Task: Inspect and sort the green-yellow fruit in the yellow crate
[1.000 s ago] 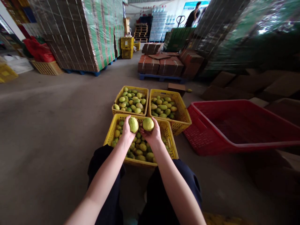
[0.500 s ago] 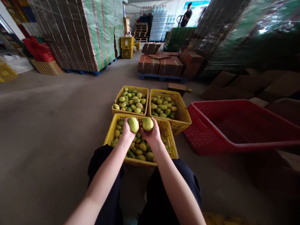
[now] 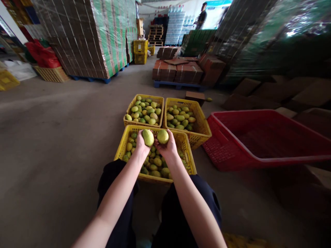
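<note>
My left hand (image 3: 141, 144) is closed around a yellow-green mango (image 3: 148, 138), held above the near yellow crate (image 3: 191, 162). Close beside it, my right hand (image 3: 169, 146) grips a second, rounder-looking mango (image 3: 162, 136). Both fruits are raised over the loose mangoes (image 3: 156, 168) lying in that crate, and my forearms hide part of them. Behind it stand two more yellow crates: the far left crate (image 3: 143, 125) is full of green and yellow mangoes, and the far right crate (image 3: 200, 119) holds fruit mostly towards its left side.
A large red crate (image 3: 219, 148) stands at the right. Flattened cartons lie on a blue pallet (image 3: 178, 85) beyond the crates, with a small cardboard box (image 3: 195, 97) nearer. Tall wrapped stacks (image 3: 77, 38) rise on both sides. A person (image 3: 201, 17) is in the background.
The mango in my left hand has turned and shifted slightly. My right hand stays nearly still with its mango. The person in the background has moved a little left.
</note>
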